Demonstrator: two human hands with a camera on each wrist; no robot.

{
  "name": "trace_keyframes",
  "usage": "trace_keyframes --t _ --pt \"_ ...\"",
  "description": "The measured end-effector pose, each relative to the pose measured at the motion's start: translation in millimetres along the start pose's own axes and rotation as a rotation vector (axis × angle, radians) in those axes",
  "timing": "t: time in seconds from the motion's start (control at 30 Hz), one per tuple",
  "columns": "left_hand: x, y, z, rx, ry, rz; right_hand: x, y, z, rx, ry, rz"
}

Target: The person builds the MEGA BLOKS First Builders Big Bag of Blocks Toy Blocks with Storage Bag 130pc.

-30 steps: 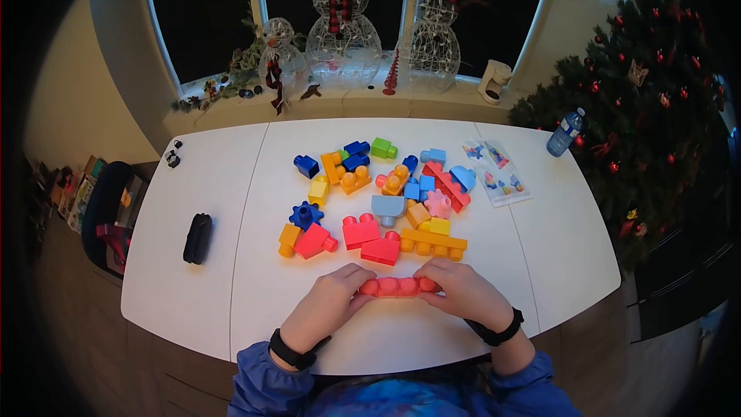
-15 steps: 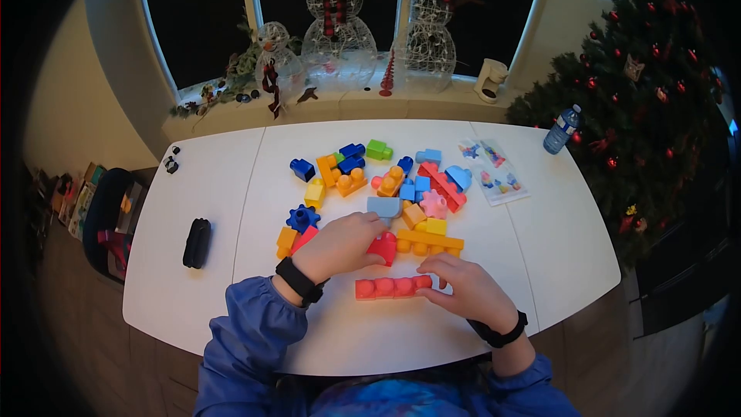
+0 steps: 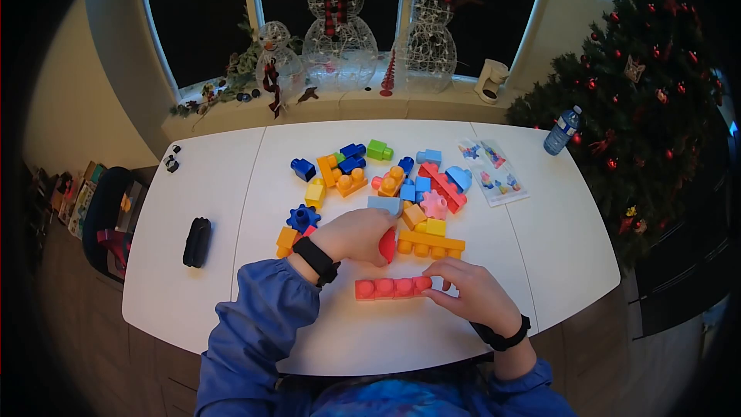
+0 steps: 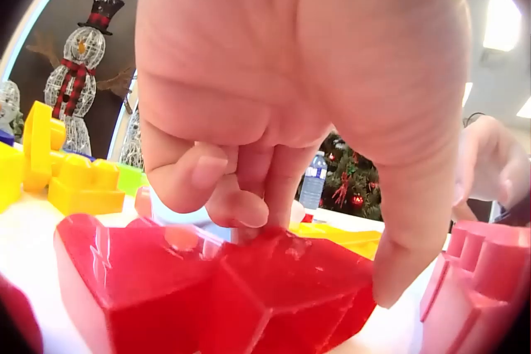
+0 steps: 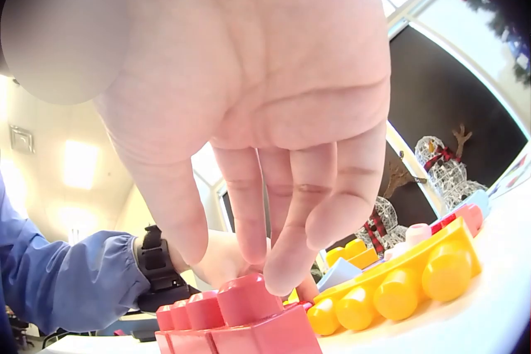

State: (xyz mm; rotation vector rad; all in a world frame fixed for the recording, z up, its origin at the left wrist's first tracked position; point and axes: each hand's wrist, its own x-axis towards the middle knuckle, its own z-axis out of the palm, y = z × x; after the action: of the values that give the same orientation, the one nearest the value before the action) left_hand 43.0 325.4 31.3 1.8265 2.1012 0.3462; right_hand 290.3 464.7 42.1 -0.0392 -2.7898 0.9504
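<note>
At mid table (image 3: 185, 189), left hand (image 3: 355, 233) pinches a red block (image 3: 387, 248), thumb opposite fingers; right hand (image 3: 485, 297) half open, fingertips at pink bar (image 3: 384, 289), contact unclear; bar sits toward near edge, bottle (image 3: 561, 133) by far right corner

Toward the near edge of the white tabletop (image 3: 197, 185), the 4-stud brick (image 3: 394, 288) is coral pink; the slanted brick (image 3: 388, 245) beyond it, glossy red. The gear-shaped brick (image 3: 302, 218) is deep blue, the flower-shaped brick (image 3: 434, 203) pale pink, the long bar (image 3: 431, 245) orange-yellow. Toward the far edge, 1 brick (image 3: 378, 150) is lime green. Toward the left edge, the case (image 3: 197, 242) is black. The middle snowman's scarf (image 3: 334, 6) is checked red and black.
</note>
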Motion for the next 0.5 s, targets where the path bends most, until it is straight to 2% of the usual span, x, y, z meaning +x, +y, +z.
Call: trace_keyframes --t 0.07,0.17,0.3,0.43,0.5 --pt "-16 5 -10 -0.021 0.191 0.069 -1 0 -1 0.004 0.012 0.0" --pt "-51 21 -25 -0.154 0.395 0.005 -4 -1 -3 0.021 0.033 0.021" --pt "-100 45 -20 -0.288 0.512 -0.18 -8 -5 -7 0.025 0.037 0.056" --pt "-136 52 7 -0.243 0.65 -0.181 -11 1 -5 0.03 0.073 0.032" --pt "-151 56 20 -0.343 0.585 -0.157 -12 2 -5 0.035 0.077 0.032"
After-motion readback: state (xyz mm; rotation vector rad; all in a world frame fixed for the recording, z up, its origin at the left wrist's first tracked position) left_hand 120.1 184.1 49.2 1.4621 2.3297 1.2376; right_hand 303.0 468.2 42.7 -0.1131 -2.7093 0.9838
